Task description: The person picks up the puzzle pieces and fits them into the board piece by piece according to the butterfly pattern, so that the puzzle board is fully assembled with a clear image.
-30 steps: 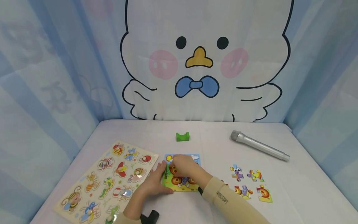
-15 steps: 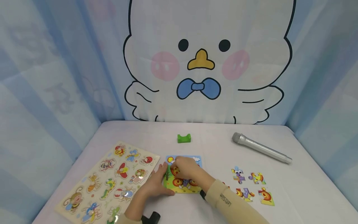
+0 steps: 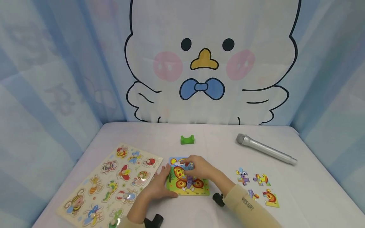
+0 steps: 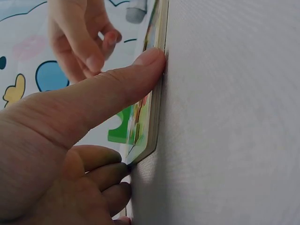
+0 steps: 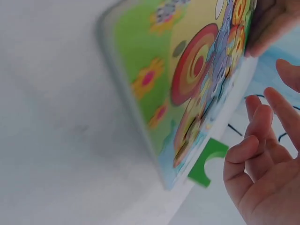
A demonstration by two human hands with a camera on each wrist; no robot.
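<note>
The puzzle [image 3: 204,190] lies flat on the desk [image 3: 216,142], between both hands, with the left hand [image 3: 159,184] spread wide at its left side, thumb against its near edge. The right hand [image 3: 201,167] hangs over its far half, fingers loosely parted with no piece seen in them; from there the loose pieces [image 3: 261,179] lie toward the desk's right edge, nearer this hand than the left.

The beige right sleeve [image 3: 251,207] carries small dark lettering [image 3: 247,203]. By its cuff sits a rounded black fitting [image 3: 218,199]. Well left of that sleeve shows the beige left sleeve [image 3: 129,224], beside another black fitting [image 3: 154,221].
</note>
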